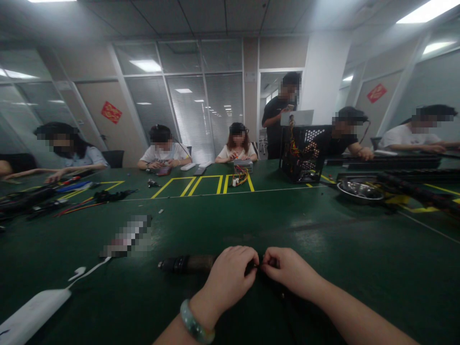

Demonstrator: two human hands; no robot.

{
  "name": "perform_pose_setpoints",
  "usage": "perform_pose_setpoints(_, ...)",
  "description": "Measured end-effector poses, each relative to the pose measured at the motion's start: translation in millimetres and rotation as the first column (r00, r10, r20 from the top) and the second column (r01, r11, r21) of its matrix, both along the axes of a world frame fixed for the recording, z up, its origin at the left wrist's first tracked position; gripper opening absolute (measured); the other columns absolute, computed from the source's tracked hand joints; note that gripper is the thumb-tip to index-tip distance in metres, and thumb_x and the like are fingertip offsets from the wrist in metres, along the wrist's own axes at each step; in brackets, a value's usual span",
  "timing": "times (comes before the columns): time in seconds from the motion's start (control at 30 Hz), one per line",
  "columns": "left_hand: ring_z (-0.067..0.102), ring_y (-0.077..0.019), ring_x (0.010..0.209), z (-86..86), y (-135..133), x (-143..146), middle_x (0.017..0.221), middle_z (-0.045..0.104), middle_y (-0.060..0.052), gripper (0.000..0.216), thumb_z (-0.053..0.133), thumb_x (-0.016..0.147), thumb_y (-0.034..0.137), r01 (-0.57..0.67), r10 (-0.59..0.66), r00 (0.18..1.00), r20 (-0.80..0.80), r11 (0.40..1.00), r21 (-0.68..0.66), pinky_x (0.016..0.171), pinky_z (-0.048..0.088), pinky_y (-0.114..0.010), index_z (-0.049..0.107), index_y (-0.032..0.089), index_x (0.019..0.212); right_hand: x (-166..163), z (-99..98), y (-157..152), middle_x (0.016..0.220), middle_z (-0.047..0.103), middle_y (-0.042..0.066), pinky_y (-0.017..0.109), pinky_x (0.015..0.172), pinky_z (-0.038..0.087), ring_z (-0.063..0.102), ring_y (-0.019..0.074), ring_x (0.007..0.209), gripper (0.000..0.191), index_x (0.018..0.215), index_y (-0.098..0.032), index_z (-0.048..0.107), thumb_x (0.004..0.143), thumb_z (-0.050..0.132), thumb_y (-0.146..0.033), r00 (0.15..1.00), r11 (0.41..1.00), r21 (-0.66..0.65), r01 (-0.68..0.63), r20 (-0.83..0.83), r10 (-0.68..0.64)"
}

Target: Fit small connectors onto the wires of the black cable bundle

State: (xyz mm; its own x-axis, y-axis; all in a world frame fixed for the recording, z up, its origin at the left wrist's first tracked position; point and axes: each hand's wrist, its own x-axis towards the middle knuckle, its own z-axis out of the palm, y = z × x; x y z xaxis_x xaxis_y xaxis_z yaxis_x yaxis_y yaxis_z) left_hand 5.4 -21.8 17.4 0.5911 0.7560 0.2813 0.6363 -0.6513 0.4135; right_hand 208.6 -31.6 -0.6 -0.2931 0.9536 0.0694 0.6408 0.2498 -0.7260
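My left hand (228,275), with a green bangle (196,322) on its wrist, is closed in a pinch in the middle of the near table. Facing it, my right hand (289,270) is also closed, thumb against forefinger. The fingertips of both meet close together around something small and dark, too hidden to name. Just beyond my left hand lies a dark cylindrical tool (189,264) with a narrow metal tip pointing left; the hand covers its other end. A thin dark strand seems to run below my right hand, but it blurs into the table.
On the green table (172,316) to the left are a white power strip (34,316) and a blurred-out phone-like object (127,235). Cables (108,196) lie farther left. A black computer case (305,153) and a metal bowl (360,190) stand at right. Several people work across the table.
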Motion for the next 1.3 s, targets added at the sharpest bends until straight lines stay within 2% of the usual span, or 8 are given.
perform_pose_setpoints(0.13, 0.057, -0.0194, 0.092, -1.6, 1.8, 0.4, 0.097, 0.063, 0.001, 0.020, 0.062, 0.080, 0.019, -0.063, 0.063, 0.998, -0.018, 0.998, -0.010, 0.083, 0.042, -0.034, 0.057, 0.025, 0.098, -0.5, -0.6, 0.2, 0.072, 0.067, -0.002, 0.020, 0.055, 0.036, 0.059, 0.0126, 0.064, 0.010, 0.081, -0.020, 0.065, 0.084, 0.059, -0.027, 1.000, 1.000, -0.005, 0.006, 0.019, -0.006)
perform_pose_setpoints(0.27, 0.057, -0.0190, 0.097, -1.5, 2.4, 0.1, 0.102, 0.064, 0.001, 0.012, 0.061, 0.082, 0.019, -0.035, 0.035, 0.999, -0.018, 0.999, -0.009, 0.089, 0.041, -0.035, 0.059, 0.025, 0.093, -0.9, -0.2, 0.0, 0.071, 0.066, -0.001, 0.020, 0.055, 0.036, 0.059, 0.0127, 0.064, 0.010, 0.081, -0.020, 0.065, 0.084, 0.059, -0.027, 1.000, 1.000, -0.001, 0.008, 0.025, -0.008)
perform_pose_setpoints(0.47, 0.057, -0.0180, 0.099, -0.6, 2.1, 0.4, 0.104, 0.064, 0.003, 0.015, 0.060, 0.082, 0.017, -0.008, 0.008, 0.999, -0.033, 1.000, 0.001, 0.091, 0.041, -0.034, 0.060, 0.026, 0.094, -0.7, 0.5, -0.2, 0.072, 0.067, -0.001, 0.020, 0.055, 0.037, 0.060, 0.0126, 0.064, 0.010, 0.081, -0.019, 0.066, 0.083, 0.059, -0.026, 1.000, 1.000, -0.013, 0.009, 0.006, -0.009)
perform_pose_setpoints(0.57, 0.057, -0.0191, 0.097, -1.1, 1.7, 1.9, 0.102, 0.064, 0.001, 0.020, 0.060, 0.081, 0.017, -0.041, 0.042, 0.998, -0.044, 0.999, 0.013, 0.090, 0.042, -0.035, 0.060, 0.025, 0.099, -0.8, 1.9, -0.9, 0.071, 0.067, -0.001, 0.020, 0.055, 0.037, 0.060, 0.0126, 0.064, 0.010, 0.081, -0.019, 0.065, 0.083, 0.060, -0.027, 1.000, 1.000, -0.019, 0.014, 0.006, -0.013)
perform_pose_setpoints(0.67, 0.057, -0.0208, 0.096, -1.4, 1.7, 2.7, 0.100, 0.064, -0.001, 0.014, 0.062, 0.081, 0.020, -0.078, 0.079, 0.996, -0.046, 0.997, 0.021, 0.089, 0.042, -0.037, 0.060, 0.023, 0.095, -1.5, 4.3, -2.1, 0.072, 0.067, -0.001, 0.020, 0.055, 0.037, 0.060, 0.0126, 0.065, 0.010, 0.081, -0.019, 0.065, 0.084, 0.059, -0.026, 1.000, 1.000, -0.021, 0.010, 0.008, -0.010)
perform_pose_setpoints(0.77, 0.057, -0.0203, 0.096, -1.6, 2.8, 2.3, 0.099, 0.064, 0.000, 0.007, 0.063, 0.083, 0.023, -0.057, 0.058, 0.998, -0.039, 0.998, 0.010, 0.089, 0.042, -0.037, 0.060, 0.023, 0.090, -2.0, 6.1, -2.7, 0.073, 0.067, -0.001, 0.020, 0.056, 0.037, 0.060, 0.0130, 0.066, 0.010, 0.082, -0.019, 0.066, 0.084, 0.059, -0.026, 1.000, 0.999, -0.029, 0.015, 0.014, -0.014)
perform_pose_setpoints(1.0, 0.057, -0.0188, 0.095, -1.6, 4.1, 1.9, 0.099, 0.065, 0.001, 0.006, 0.062, 0.085, 0.022, -0.022, 0.022, 0.999, -0.033, 1.000, 0.002, 0.089, 0.040, -0.035, 0.063, 0.024, 0.090, -2.0, 6.5, -2.4, 0.072, 0.067, -0.001, 0.020, 0.055, 0.036, 0.059, 0.0126, 0.064, 0.011, 0.082, -0.019, 0.066, 0.084, 0.058, -0.026, 0.999, 0.999, -0.035, 0.020, 0.028, -0.020)
perform_pose_setpoints(1.3, 0.057, -0.0184, 0.092, 1.0, 1.9, 2.5, 0.096, 0.065, 0.001, 0.007, 0.061, 0.085, 0.021, -0.027, 0.027, 0.998, -0.053, 1.000, 0.008, 0.085, 0.041, -0.033, 0.062, 0.024, 0.091, -7.6, 8.9, -6.4, 0.071, 0.066, 0.000, 0.020, 0.054, 0.036, 0.059, 0.0128, 0.064, 0.013, 0.081, -0.018, 0.064, 0.086, 0.057, -0.028, 0.994, 0.992, -0.065, 0.110, 0.005, -0.110)
